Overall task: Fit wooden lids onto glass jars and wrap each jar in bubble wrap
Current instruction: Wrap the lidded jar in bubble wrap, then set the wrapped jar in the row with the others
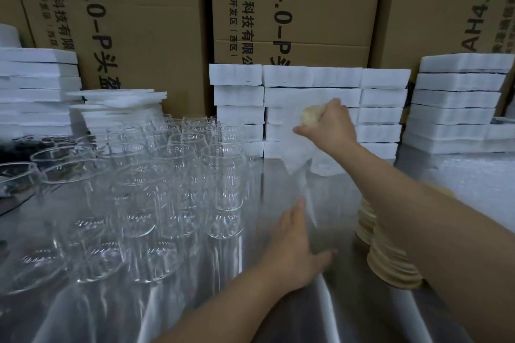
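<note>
Jars, clear glass, open-topped, massed on the left half of the desk. Wooden lids, two stacks by the right edge, under the right forearm. Right hand, raised near the back edge, clenched round a pale lid. Bubble wrap hangs beneath it, contents indistinct. Left hand, released, fingers straight, flat on the wrap's lower end. Foam pads, stacked along the back edge.
</note>
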`<state>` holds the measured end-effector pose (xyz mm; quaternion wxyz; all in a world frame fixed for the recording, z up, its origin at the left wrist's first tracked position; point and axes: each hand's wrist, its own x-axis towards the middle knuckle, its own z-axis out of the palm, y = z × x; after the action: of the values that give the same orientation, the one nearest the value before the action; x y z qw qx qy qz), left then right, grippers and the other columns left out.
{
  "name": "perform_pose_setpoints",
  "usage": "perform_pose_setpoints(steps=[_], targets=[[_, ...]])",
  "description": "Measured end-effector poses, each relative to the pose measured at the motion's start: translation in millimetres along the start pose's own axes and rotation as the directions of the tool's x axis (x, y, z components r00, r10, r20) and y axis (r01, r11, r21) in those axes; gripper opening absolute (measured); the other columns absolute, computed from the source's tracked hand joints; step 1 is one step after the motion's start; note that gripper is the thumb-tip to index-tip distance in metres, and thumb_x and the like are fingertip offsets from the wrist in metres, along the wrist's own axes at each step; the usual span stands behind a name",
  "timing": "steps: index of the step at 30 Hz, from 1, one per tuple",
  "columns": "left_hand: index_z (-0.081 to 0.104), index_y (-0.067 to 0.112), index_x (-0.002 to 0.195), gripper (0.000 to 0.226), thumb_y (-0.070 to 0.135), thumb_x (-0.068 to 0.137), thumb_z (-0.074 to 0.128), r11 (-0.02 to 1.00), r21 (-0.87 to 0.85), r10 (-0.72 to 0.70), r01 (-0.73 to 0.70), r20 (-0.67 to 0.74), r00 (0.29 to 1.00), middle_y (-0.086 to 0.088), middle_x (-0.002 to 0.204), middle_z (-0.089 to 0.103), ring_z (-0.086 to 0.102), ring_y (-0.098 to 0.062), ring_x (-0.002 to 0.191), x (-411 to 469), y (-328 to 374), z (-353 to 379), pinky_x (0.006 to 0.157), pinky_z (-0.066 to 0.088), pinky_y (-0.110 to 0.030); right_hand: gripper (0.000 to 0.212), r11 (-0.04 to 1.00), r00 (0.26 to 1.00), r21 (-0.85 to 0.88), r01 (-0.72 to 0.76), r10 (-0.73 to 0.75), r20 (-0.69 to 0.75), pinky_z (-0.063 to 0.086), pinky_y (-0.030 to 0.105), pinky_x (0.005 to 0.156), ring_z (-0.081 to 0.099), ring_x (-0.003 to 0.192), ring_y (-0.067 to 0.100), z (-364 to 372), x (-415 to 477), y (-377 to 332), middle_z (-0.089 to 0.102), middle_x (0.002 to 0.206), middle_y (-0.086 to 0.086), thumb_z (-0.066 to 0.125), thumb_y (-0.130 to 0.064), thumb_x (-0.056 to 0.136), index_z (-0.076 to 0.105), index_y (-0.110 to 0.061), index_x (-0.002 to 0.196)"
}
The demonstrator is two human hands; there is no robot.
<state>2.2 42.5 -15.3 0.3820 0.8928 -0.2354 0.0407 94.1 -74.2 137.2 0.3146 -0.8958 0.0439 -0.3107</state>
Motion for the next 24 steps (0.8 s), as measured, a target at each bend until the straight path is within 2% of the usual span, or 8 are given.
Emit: perform_pose_setpoints(steps=[2,6,10,13,15,18,21,24], targets=[[-0.007,0.022,0.155,0.105,0.045,0.085,0.067,0.997,0.064,0.038,-0.041,0.040,0.998,0.001,0.159,0.007,0.005,-0.013,0.148,1,-2,1,0.120,0.010,-0.027,0.074,1.000,0.999,-0.014,-0.007,0.007,0.041,0.047,0.041,0.091,0.052,0.113,0.035,25,10,7,0.041,0.130,0.015,0.080,-0.038,0.073,0.043,-0.002,0.125],[-0.004,0.022,0.155,0.101,0.041,0.086,0.067,0.996,0.055,0.071,-0.074,0.048,0.996,0.001,0.158,0.007,0.005,-0.011,0.147,2,-6,0,0.120,0.011,-0.028,0.063,0.998,0.995,-0.068,-0.012,0.019,0.101,0.045,0.038,0.090,0.049,0.116,0.035,61,17,22,0.043,0.129,0.017,0.076,-0.034,0.078,0.045,-0.002,0.123],[-0.004,0.024,0.155,0.100,0.041,0.086,0.066,0.994,0.075,0.081,-0.085,0.062,0.995,0.003,0.159,0.004,0.002,-0.011,0.148,3,-7,1,0.120,0.011,-0.028,0.049,0.991,1.000,-0.132,0.020,-0.019,0.006,0.042,0.037,0.090,0.040,0.123,0.035,74,20,28,0.031,0.142,0.017,0.062,-0.028,0.090,0.045,0.000,0.126],[-0.004,0.024,0.155,0.098,0.042,0.087,0.064,0.993,0.089,0.070,-0.077,0.076,0.995,0.003,0.159,0.003,0.000,-0.011,0.148,3,-6,2,0.119,0.011,-0.028,0.037,0.996,0.997,-0.060,0.059,-0.061,-0.036,0.035,0.033,0.093,0.038,0.124,0.035,74,23,31,0.031,0.141,0.020,0.043,-0.011,0.098,0.041,0.003,0.132],[-0.002,0.023,0.155,0.097,0.043,0.087,0.064,0.993,0.091,0.072,-0.079,0.074,0.995,0.002,0.158,0.006,0.002,-0.012,0.147,4,-5,3,0.119,0.012,-0.029,0.043,0.986,0.991,-0.100,0.130,-0.127,0.042,0.034,0.033,0.099,0.035,0.128,0.033,73,25,35,0.030,0.143,0.019,0.039,0.002,0.094,0.037,0.001,0.138],[-0.002,0.023,0.155,0.097,0.044,0.087,0.064,0.991,0.106,0.068,-0.076,0.079,0.995,0.002,0.158,0.007,0.003,-0.013,0.147,4,-4,3,0.120,0.013,-0.030,0.073,0.943,0.937,-0.191,0.271,-0.213,0.277,0.030,0.032,0.108,0.018,0.139,0.025,68,26,39,0.014,0.151,0.009,0.042,0.012,0.082,0.022,-0.015,0.147],[-0.002,0.024,0.155,0.097,0.045,0.087,0.063,0.991,0.111,0.060,-0.069,0.082,0.995,0.003,0.158,0.007,0.004,-0.014,0.147,4,-4,3,0.120,0.014,-0.032,0.084,0.934,0.899,-0.200,0.296,-0.201,0.388,0.021,0.040,0.115,0.005,0.143,0.022,62,29,37,0.004,0.154,0.004,0.042,0.011,0.080,0.010,-0.023,0.149],[-0.002,0.025,0.155,0.097,0.045,0.087,0.063,0.992,0.108,0.058,-0.066,0.080,0.995,0.004,0.158,0.007,0.004,-0.013,0.147,5,-5,2,0.120,0.014,-0.032,0.084,0.929,0.883,-0.275,0.250,-0.102,0.459,0.015,0.040,0.118,-0.006,0.146,0.025,59,27,34,-0.017,0.157,0.006,0.039,0.009,0.087,-0.007,-0.017,0.152]])
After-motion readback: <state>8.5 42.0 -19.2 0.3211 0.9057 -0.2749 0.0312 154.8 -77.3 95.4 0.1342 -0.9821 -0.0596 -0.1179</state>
